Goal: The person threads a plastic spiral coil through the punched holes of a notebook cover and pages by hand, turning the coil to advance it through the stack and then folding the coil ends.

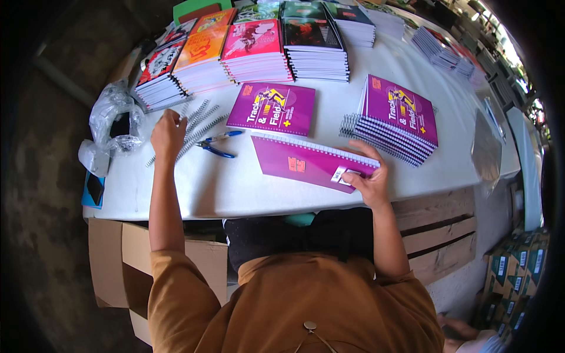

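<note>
My right hand point(371, 176) grips a purple notebook point(306, 166) by its right end, thumb on the cover beside a white label. The notebook is tilted, with a row of punched holes along its upper edge. My left hand point(169, 136) is at the loose spiral binding coils point(197, 126), fingers pinched together; whether a coil is between them is hidden. Blue-handled pliers point(218, 145) lie just right of the coils. Beyond the held notebook, another purple notebook point(273, 110) lies flat. A stack of purple notebooks point(400, 117) stands to the right, with coils at its left side.
Stacks of orange notebooks point(203, 50), pink notebooks point(253, 44) and dark notebooks point(315, 44) line the far side of the white-covered table point(265, 203). Crumpled clear plastic point(109, 120) lies at the left. Below the table edge is an open cardboard box point(106, 265).
</note>
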`<state>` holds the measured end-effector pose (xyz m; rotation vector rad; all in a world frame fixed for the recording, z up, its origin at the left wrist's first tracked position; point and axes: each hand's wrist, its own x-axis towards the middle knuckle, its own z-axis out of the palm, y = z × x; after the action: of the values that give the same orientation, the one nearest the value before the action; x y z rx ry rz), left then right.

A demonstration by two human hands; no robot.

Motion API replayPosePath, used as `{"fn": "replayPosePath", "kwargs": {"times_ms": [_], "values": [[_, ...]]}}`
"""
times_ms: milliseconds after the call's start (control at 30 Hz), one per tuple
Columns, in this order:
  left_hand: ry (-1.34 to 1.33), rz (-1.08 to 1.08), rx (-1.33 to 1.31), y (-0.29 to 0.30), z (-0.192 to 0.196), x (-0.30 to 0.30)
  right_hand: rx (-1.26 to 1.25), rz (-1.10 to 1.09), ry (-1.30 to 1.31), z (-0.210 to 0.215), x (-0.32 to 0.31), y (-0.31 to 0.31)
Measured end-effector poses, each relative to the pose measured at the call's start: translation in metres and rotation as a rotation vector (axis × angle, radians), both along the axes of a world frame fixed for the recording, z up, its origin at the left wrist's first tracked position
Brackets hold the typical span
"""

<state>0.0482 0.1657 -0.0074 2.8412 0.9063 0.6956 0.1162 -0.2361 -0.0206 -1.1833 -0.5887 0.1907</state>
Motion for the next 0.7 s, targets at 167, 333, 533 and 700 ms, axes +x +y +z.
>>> {"fn": "replayPosePath", "kwargs": {"times_ms": [167,333,533,700], "values": [[-0.248,-0.618,-0.363,-0.068,0.023,-0.009,-0.218,0.036,-0.093,-0.024,0.009,-0.009],[-0.080,-0.678,-0.895,-0.117,0.024,-0.026,-0.198,-0.036,-0.209,-0.026,0.008,-0.007],[-0.072,-0.701,-0.800,-0.119,0.021,-0.029,-0.221,-0.042,-0.257,-0.026,0.005,-0.011],[0.030,-0.642,-0.939,-0.122,0.032,-0.033,-0.222,0.009,-0.348,-0.020,0.002,-0.012]]}}
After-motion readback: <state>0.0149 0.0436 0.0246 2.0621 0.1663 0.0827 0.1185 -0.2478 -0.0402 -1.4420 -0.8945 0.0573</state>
